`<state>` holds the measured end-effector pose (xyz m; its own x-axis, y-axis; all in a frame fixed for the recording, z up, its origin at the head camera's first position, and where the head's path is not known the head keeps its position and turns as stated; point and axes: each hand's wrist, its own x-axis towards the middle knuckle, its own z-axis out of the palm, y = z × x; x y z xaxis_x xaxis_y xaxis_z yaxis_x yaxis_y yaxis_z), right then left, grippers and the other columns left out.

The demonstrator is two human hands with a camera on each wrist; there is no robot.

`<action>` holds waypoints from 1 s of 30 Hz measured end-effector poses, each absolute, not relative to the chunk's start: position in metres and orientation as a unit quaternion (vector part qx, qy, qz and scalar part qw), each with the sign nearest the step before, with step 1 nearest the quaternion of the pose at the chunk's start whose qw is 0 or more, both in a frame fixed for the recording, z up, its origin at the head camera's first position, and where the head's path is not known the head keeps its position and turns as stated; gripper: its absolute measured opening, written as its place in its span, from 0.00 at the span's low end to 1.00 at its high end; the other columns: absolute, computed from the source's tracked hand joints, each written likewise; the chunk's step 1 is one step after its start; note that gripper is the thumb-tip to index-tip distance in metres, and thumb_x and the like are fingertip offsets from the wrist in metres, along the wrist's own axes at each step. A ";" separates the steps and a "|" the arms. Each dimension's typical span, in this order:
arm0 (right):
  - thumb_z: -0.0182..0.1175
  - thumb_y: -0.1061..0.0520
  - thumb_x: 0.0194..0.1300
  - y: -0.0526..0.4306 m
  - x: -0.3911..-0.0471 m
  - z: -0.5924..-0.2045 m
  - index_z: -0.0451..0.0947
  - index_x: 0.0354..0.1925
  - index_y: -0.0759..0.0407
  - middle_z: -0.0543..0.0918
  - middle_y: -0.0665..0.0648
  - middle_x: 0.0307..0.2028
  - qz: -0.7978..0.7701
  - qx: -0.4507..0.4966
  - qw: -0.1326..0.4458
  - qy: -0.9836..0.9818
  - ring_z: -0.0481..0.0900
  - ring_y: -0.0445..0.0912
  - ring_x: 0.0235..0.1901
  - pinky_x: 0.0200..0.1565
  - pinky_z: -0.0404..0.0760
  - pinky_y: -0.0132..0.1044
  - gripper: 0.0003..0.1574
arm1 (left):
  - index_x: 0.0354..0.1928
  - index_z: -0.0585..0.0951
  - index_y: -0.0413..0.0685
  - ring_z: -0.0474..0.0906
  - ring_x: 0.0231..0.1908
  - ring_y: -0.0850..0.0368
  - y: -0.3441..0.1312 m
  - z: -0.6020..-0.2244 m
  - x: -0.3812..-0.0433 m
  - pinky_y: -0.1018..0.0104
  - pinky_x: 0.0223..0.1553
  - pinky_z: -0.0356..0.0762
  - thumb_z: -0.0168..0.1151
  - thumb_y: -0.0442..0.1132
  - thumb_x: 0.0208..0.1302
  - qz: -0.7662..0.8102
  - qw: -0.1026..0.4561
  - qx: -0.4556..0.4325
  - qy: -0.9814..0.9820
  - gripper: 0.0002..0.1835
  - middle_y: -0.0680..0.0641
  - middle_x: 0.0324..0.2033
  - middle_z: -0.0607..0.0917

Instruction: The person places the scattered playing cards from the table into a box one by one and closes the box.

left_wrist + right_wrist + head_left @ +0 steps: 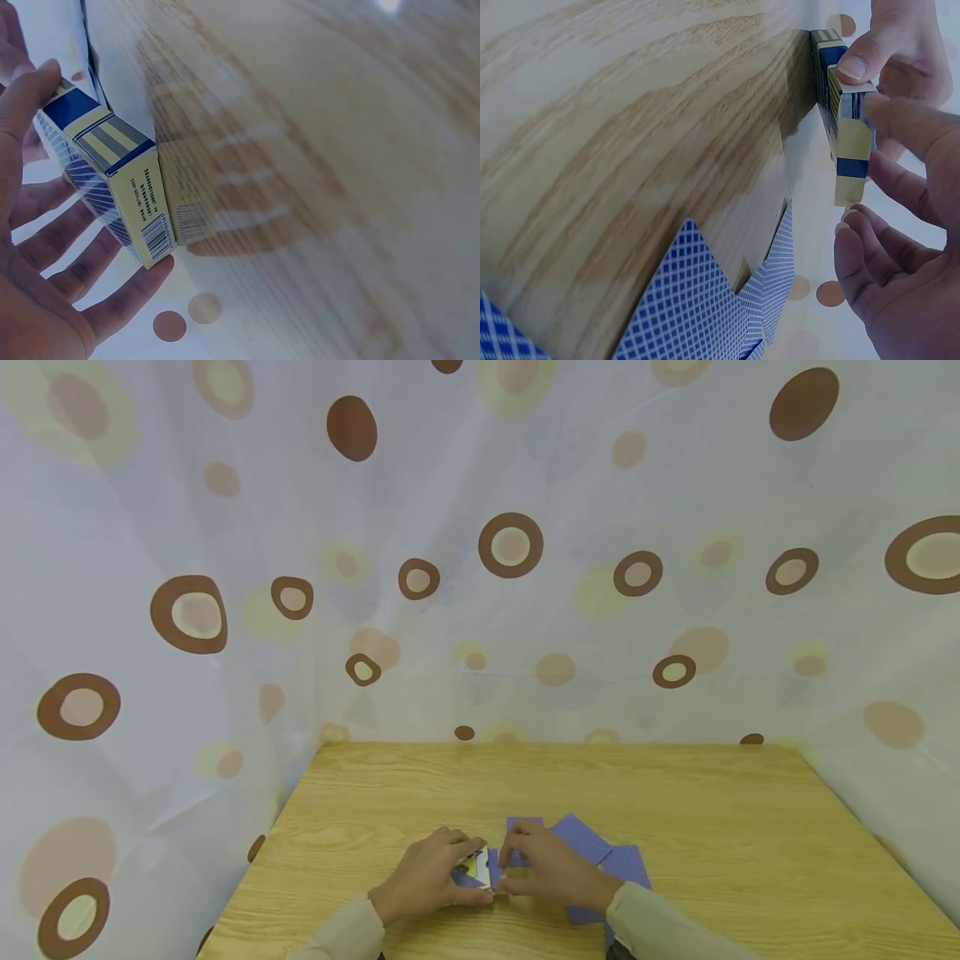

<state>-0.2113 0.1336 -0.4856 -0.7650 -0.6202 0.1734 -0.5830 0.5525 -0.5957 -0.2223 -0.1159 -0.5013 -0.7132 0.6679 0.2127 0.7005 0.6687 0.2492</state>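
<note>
Pinching the small box (112,180) is the left hand (429,872); the right hand (555,870), fingers spread, touches its end near blue-patterned cards (694,300).

From the head we look forward and down over the table (375,793); from each wrist we look close up, and both see the box (109,176).

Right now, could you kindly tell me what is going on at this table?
A person's left hand grips a small yellow-and-blue box, its end flap sticking out. The right hand has its fingers at that open end. Several blue-checked cards lie, patterned backs up, on the table around the right hand.
</note>
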 end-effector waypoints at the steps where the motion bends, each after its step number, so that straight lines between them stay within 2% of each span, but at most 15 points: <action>1: 0.73 0.42 0.64 0.133 -0.211 -0.485 0.84 0.42 0.48 0.74 0.45 0.45 -0.330 -0.338 0.034 0.881 0.77 0.45 0.45 0.47 0.81 0.39 0.15 | 0.64 0.81 0.49 0.75 0.44 0.62 -0.116 -0.501 -0.222 0.78 0.34 0.72 0.69 0.71 0.55 -0.158 0.051 -0.374 -0.912 0.43 0.50 0.51 0.85; 7: 0.70 0.43 0.67 0.130 -0.211 -0.485 0.87 0.49 0.47 0.71 0.48 0.46 -0.331 -0.336 0.048 0.881 0.75 0.46 0.41 0.41 0.78 0.33 0.16 | 0.65 0.81 0.49 0.74 0.43 0.64 -0.115 -0.500 -0.222 0.78 0.33 0.71 0.69 0.71 0.55 -0.161 0.046 -0.374 -0.912 0.43 0.51 0.51 0.85; 11: 0.69 0.44 0.69 0.130 -0.212 -0.489 0.87 0.51 0.46 0.71 0.49 0.47 -0.323 -0.337 0.044 0.883 0.74 0.43 0.41 0.41 0.77 0.32 0.16 | 0.65 0.81 0.49 0.75 0.44 0.63 -0.116 -0.501 -0.222 0.78 0.34 0.72 0.68 0.71 0.55 -0.157 0.049 -0.374 -0.913 0.43 0.50 0.51 0.85; 17: 0.62 0.46 0.75 0.142 -0.214 -0.492 0.80 0.59 0.55 0.74 0.53 0.51 -0.350 -0.322 0.044 0.878 0.76 0.48 0.47 0.46 0.80 0.36 0.21 | 0.65 0.81 0.50 0.76 0.45 0.61 -0.116 -0.501 -0.224 0.77 0.36 0.74 0.66 0.73 0.56 -0.143 0.050 -0.371 -0.916 0.44 0.50 0.52 0.85; 21: 0.61 0.49 0.76 0.156 -0.216 -0.493 0.78 0.60 0.58 0.75 0.54 0.50 -0.358 -0.323 0.018 0.876 0.77 0.50 0.48 0.47 0.80 0.38 0.21 | 0.65 0.81 0.51 0.76 0.45 0.62 -0.116 -0.501 -0.225 0.76 0.36 0.73 0.66 0.74 0.56 -0.145 0.049 -0.371 -0.916 0.44 0.50 0.52 0.85; 30: 0.71 0.53 0.68 0.190 -0.219 -0.502 0.80 0.55 0.59 0.79 0.55 0.46 -0.324 -0.296 -0.064 0.896 0.79 0.51 0.44 0.41 0.79 0.36 0.21 | 0.65 0.81 0.52 0.76 0.47 0.62 -0.116 -0.502 -0.224 0.74 0.38 0.74 0.66 0.75 0.55 -0.143 0.043 -0.366 -0.918 0.44 0.52 0.53 0.85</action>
<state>-0.2188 0.1899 -0.5016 -0.8165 -0.4894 0.3062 -0.5720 0.6142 -0.5437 -0.2243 -0.1157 -0.5018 -0.7277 0.6609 0.1835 0.6854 0.6907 0.2307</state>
